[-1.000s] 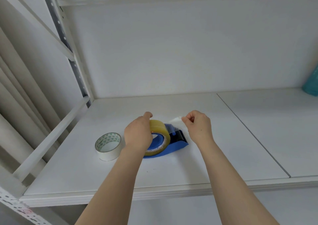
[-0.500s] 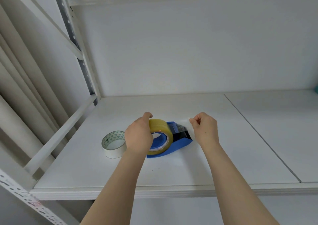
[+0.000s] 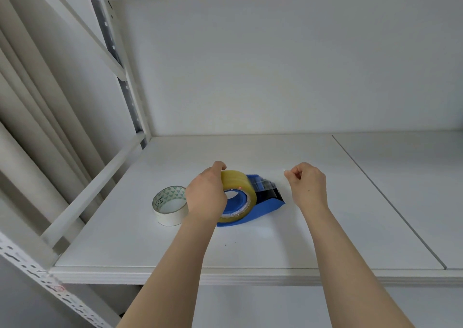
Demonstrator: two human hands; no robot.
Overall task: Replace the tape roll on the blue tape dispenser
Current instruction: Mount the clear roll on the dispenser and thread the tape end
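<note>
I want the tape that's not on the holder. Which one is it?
On the white shelf, look left of the blue tape dispenser. Beside the left hand gripping the yellowish roll, a loose roll lies flat, hole up. It is white with green triangles inside, not yellowish.

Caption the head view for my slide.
Left hand grips the tape roll on the blue dispenser; right hand apparently pinches the tape end.

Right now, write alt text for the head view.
A left hand grips the yellowish tape roll on a blue tape dispenser; the right hand pinches the tape end. A white roll lies left of them on a shelf.
</note>
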